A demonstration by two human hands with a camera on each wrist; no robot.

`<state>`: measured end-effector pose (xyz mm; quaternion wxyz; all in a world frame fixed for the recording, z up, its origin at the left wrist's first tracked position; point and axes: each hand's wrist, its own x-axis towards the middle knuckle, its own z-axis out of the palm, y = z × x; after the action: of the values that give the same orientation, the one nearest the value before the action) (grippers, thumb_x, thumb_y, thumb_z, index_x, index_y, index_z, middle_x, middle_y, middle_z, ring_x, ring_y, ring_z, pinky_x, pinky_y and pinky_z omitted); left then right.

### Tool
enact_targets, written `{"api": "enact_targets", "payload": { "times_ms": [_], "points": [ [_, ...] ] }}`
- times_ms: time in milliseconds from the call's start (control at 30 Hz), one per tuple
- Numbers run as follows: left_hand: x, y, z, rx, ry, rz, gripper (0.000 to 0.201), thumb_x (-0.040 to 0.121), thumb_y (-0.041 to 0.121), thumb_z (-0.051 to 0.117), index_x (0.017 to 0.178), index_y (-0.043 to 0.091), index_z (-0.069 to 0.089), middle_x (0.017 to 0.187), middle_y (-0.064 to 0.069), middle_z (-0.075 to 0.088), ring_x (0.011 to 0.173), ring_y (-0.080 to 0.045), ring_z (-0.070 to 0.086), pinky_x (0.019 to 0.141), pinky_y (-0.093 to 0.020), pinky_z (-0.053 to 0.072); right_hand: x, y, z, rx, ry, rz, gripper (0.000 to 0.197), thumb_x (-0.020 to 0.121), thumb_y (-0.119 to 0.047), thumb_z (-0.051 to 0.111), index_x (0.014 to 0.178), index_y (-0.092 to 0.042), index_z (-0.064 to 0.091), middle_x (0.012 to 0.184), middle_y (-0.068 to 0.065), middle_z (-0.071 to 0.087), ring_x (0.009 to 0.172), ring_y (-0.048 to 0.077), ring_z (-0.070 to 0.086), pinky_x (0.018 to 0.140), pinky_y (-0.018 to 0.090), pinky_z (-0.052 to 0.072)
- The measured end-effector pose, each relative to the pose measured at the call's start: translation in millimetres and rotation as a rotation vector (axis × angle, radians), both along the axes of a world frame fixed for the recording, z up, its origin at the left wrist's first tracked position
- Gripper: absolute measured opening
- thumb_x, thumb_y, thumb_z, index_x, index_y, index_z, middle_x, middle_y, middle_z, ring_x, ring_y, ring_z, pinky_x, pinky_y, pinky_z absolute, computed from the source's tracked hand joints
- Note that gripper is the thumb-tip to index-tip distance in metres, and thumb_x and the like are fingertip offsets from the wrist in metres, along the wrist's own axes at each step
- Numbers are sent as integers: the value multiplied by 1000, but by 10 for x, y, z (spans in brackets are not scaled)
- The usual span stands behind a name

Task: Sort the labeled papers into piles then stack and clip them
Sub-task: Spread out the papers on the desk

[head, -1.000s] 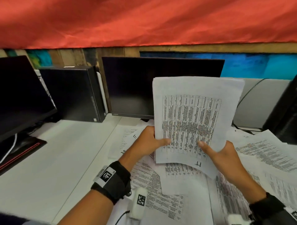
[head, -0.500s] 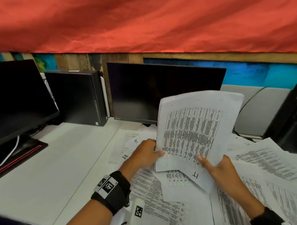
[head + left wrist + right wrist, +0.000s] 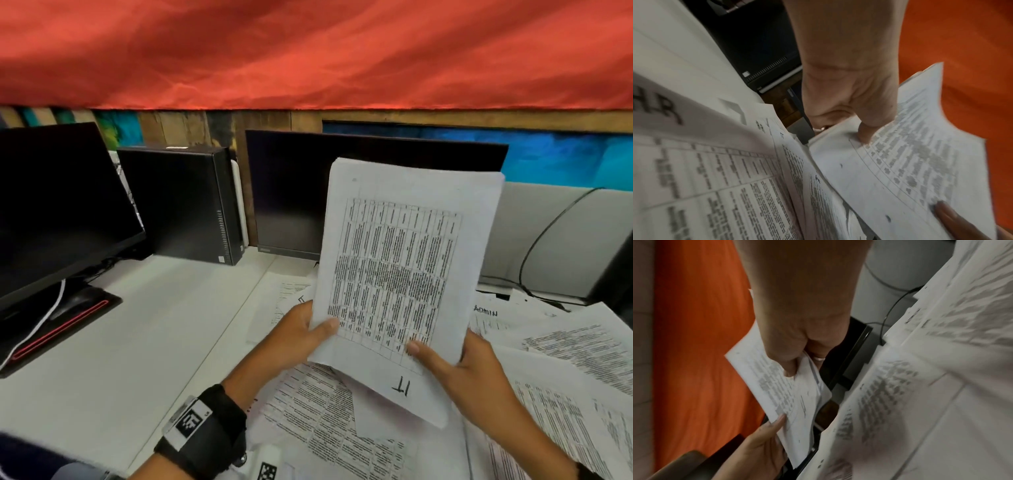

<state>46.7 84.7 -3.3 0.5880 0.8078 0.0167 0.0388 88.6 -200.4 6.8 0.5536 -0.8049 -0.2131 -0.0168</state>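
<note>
Papers marked "IT" (image 3: 400, 284) stand nearly upright above the near middle of the desk (image 3: 137, 342), a thin sheaf whose sheet count I cannot tell. The left hand (image 3: 298, 337) pinches its lower left edge, thumb on the printed face; the right hand (image 3: 469, 366) pinches the lower right edge the same way. Light and floppy, the sheets will likely sag and slide apart unless held by both side edges low down. Loose printed sheets (image 3: 565, 359), too overlapped to count, cover the desk beneath and to the right, one marked "ADMIN" (image 3: 485, 311). Two dark monitors (image 3: 287, 195) and one computer case (image 3: 185, 202) stand at the far side.
</note>
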Motion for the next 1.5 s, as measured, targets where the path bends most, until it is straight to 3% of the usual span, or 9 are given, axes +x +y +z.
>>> {"api": "enact_targets", "payload": {
  "times_ms": [133,333,500,767,1000,1133,1200,1333,1500],
  "points": [
    [-258,300,7,-87,-54,132,27,105,28,63,132,31,67,124,10,76,115,-13,72,96,-36,59,-109,396,115,8,8,133,22,91,-28,79,108,-36,68,97,-33,76,89,-7,74,70,10,57],
    [-892,1297,-55,-115,91,337,27,99,15,71,125,21,72,117,1,79,109,-20,76,96,-40,60,-231,965,80,-10,151,274,19,98,-32,70,110,-18,69,72,15,75,59,35,72,57,42,62],
    [-1498,2299,-127,-15,285,594,23,97,16,75,119,14,75,110,-2,81,104,-21,77,100,-41,58,-181,1290,-283,-249,162,415,10,96,-23,77,102,-20,69,70,8,74,64,31,75,71,54,64],
    [-1636,2875,-265,145,520,848,27,98,17,74,120,2,69,100,-5,73,84,-20,66,73,-31,52,-189,1654,-611,-476,118,514,7,95,-20,77,97,-23,71,77,-4,73,59,1,64,58,18,52],
    [-1530,2837,-317,249,601,922,77,96,26,76,158,3,35,157,-14,46,137,-31,51,101,-32,45,-176,1693,-774,-555,157,524,15,91,-29,81,99,-27,68,87,1,73,70,4,63,69,21,55],
    [-1500,2806,-342,244,601,953,14,98,17,73,101,12,59,91,-1,58,75,-11,54,64,-24,44,-141,1674,-835,-546,186,564,14,90,-30,82,96,-26,70,81,-5,69,66,1,59,67,22,54],
    [-1469,2783,-330,230,578,963,30,99,13,71,79,19,49,83,1,56,68,-9,48,58,-20,38,-137,1660,-850,-529,200,580,12,91,-28,82,95,-25,71,80,-5,67,65,-1,58,67,21,53],
    [-1440,2782,-297,216,573,987,30,99,13,71,81,15,48,85,0,56,78,-15,58,69,-23,48,-156,1620,-801,-484,230,601,10,92,-24,80,97,-22,71,80,-5,66,65,-2,56,68,19,52],
    [-1371,2758,-251,400,696,972,55,94,23,77,133,-10,56,124,-25,66,118,-41,64,106,-50,53,-178,1442,-624,-457,231,645,10,92,-26,80,100,-26,74,88,-8,71,75,-2,63,75,18,57]
  ]
}}
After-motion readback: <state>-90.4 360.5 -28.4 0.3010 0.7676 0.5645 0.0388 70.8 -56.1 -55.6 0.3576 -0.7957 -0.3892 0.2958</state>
